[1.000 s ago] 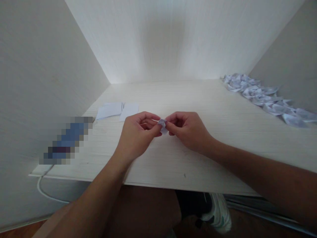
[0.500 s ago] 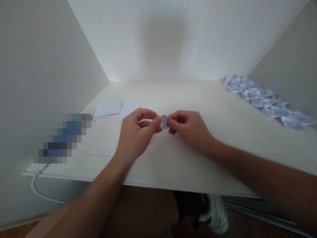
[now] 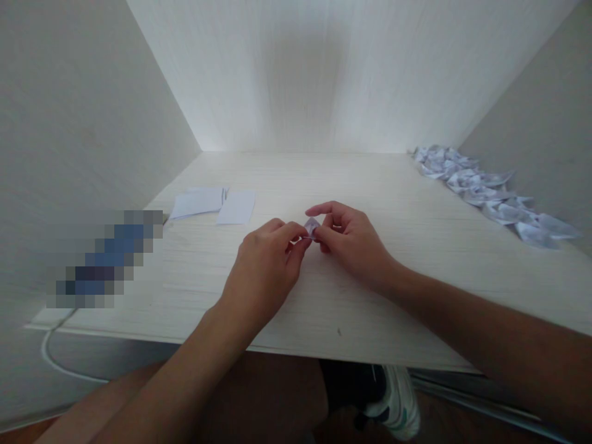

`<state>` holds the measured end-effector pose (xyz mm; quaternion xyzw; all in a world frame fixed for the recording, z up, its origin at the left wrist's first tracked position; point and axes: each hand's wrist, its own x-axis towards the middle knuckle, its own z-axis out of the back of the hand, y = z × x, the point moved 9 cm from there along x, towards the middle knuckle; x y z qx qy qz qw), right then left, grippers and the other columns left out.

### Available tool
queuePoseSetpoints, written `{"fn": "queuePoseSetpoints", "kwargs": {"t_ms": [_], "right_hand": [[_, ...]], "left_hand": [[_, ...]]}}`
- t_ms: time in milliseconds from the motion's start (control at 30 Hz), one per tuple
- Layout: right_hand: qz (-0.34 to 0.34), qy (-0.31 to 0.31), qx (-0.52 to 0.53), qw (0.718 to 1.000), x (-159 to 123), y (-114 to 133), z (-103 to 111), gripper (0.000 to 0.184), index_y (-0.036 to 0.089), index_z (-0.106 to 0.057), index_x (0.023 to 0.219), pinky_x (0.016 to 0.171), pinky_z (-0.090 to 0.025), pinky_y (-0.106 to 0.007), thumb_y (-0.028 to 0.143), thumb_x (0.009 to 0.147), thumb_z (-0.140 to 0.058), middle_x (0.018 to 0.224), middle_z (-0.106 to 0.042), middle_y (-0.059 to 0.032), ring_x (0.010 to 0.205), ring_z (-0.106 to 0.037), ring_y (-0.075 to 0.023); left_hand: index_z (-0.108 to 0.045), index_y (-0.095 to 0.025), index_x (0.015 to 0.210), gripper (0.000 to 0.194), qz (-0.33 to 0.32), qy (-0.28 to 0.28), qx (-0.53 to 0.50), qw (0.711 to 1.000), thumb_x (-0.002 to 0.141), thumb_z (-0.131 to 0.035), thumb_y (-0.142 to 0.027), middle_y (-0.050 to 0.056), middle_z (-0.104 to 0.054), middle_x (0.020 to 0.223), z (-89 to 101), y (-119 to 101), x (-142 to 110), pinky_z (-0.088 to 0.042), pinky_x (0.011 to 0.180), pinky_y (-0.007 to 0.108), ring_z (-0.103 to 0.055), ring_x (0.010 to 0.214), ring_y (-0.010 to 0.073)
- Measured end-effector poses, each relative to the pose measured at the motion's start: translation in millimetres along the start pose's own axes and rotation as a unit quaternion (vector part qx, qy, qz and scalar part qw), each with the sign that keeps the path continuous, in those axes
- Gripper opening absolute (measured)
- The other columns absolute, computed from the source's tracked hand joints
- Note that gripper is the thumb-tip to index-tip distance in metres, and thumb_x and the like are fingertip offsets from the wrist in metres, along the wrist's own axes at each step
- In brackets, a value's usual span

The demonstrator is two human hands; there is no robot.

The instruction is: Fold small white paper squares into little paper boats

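Observation:
A small folded piece of white paper (image 3: pixel 311 227) is held above the middle of the desk, between both hands. My left hand (image 3: pixel 277 253) pinches its near left edge with thumb and forefinger. From the other side, my right hand (image 3: pixel 349 231) grips it between thumb and curled fingers, the forefinger stretched out over the top. Fingers hide part of the paper, so its exact folds cannot be made out. Farther left lie a loose square of white paper (image 3: pixel 237 207) and a stack of white paper sheets (image 3: pixel 197 203).
Many folded white paper pieces (image 3: pixel 481 188) lie in a long heap along the right wall. A pixelated blue object (image 3: pixel 108 259) sits at the left, with a white cable (image 3: pixel 46 351) hanging over the edge of the desk (image 3: pixel 185 308). Walls enclose the back and both sides.
My left hand has turned over and moved slightly down and right, pinching the paper's near edge. The paper now looks pointed, not round. My right forefinger has lifted and straightened.

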<state>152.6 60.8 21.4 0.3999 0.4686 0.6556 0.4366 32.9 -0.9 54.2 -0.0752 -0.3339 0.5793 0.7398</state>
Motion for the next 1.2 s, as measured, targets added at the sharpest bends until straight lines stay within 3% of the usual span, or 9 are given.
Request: {"fn": "queuePoseSetpoints", "kwargs": {"t_ms": [167,367,500,667,767,933,1067,1200], "right_hand": [[0.016,0.065,-0.01,0.998,3.4,1.7,-6.4,0.025,0.016,-0.07,0.104,0.053,-0.043,-0.025,0.012,0.082,-0.06,0.061,-0.056,0.0059,0.054,-0.052,-0.0108],[0.154,0.099,-0.17,0.968,-1.7,24.4,-10.1,0.015,0.017,-0.072,0.092,0.067,-0.051,-0.026,0.012,0.08,-0.065,0.1,-0.068,-0.0055,0.078,-0.064,-0.0131],[0.199,0.134,-0.266,0.934,-9.6,32.1,-17.9,0.013,0.015,-0.074,0.091,0.069,-0.05,-0.028,0.012,0.08,-0.067,0.096,-0.072,-0.0069,0.077,-0.064,-0.0145],[0.22,0.16,-0.322,0.907,-12.6,34.6,-22.2,0.012,0.017,-0.079,0.091,0.078,-0.051,-0.031,0.019,0.089,-0.068,0.096,-0.077,-0.0076,0.079,-0.068,-0.0169],[0.223,0.162,-0.332,0.902,-12.9,33.4,-24.5,0.015,0.018,-0.081,0.092,0.081,-0.051,-0.032,0.019,0.092,-0.066,0.098,-0.079,-0.0074,0.084,-0.07,-0.0183],[0.204,0.154,-0.358,0.898,-12.8,29.0,-26.7,0.014,0.016,-0.082,0.096,0.077,-0.05,-0.031,0.02,0.092,-0.069,0.092,-0.08,-0.0069,0.078,-0.07,-0.0179],[0.196,0.158,-0.402,0.88,-14.1,27.7,-29.7,0.017,0.013,-0.082,0.094,0.074,-0.047,-0.032,0.024,0.094,-0.069,0.087,-0.079,-0.0095,0.075,-0.068,-0.0193],[0.181,0.18,-0.419,0.872,-16.2,24.6,-35.9,0.018,0.011,-0.079,0.094,0.08,-0.047,-0.033,0.019,0.097,-0.063,0.094,-0.078,-0.0131,0.085,-0.067,-0.0218]], "left_hand": [[-0.075,-0.021,0.095,0.015,-0.041,0.016,-0.016,0.999,0.094,-0.063,-0.013,0.001,-0.08,0.089,3.3,0.2,1.4,-0.053,0.074,0.029,-0.074,0.079,0.0189],[-0.075,-0.019,0.098,0.017,-0.117,0.074,0.018,0.99,0.096,-0.059,-0.014,0.004,-0.079,0.095,2.8,5.0,-0.6,-0.052,0.073,0.031,-0.073,0.081,0.0209],[-0.073,-0.02,0.097,0.02,-0.122,0.113,0.053,0.985,0.097,-0.055,-0.013,0.005,-0.078,0.095,-1.8,10.1,-4.1,-0.051,0.071,0.032,-0.072,0.08,0.0224],[-0.072,-0.022,0.101,0.015,-0.128,0.117,0.04,0.984,0.096,-0.058,-0.02,0.005,-0.077,0.101,-2.7,10.9,-6.3,-0.053,0.076,0.034,-0.072,0.085,0.0228],[-0.072,-0.021,0.102,0.013,-0.115,0.097,0.037,0.988,0.094,-0.063,-0.025,0.006,-0.078,0.101,-2.5,10.9,-5.1,-0.054,0.079,0.036,-0.073,0.086,0.0239],[-0.073,-0.02,0.087,0.008,-0.044,0.071,0.029,0.996,0.083,-0.068,-0.022,0.005,-0.076,0.083,-3.7,15.2,-1.5,-0.052,0.072,0.036,-0.071,0.077,0.0242],[-0.074,-0.02,0.081,0.006,-0.016,0.067,0.011,0.998,0.077,-0.072,-0.024,0.004,-0.073,0.078,-4.4,16.1,0.0,-0.048,0.067,0.034,-0.068,0.072,0.0219],[-0.076,-0.02,0.082,0.007,-0.001,0.083,-0.003,0.997,0.078,-0.072,-0.022,0.004,-0.073,0.082,-8.4,17.5,0.9,-0.049,0.069,0.034,-0.067,0.074,0.0214]]}}
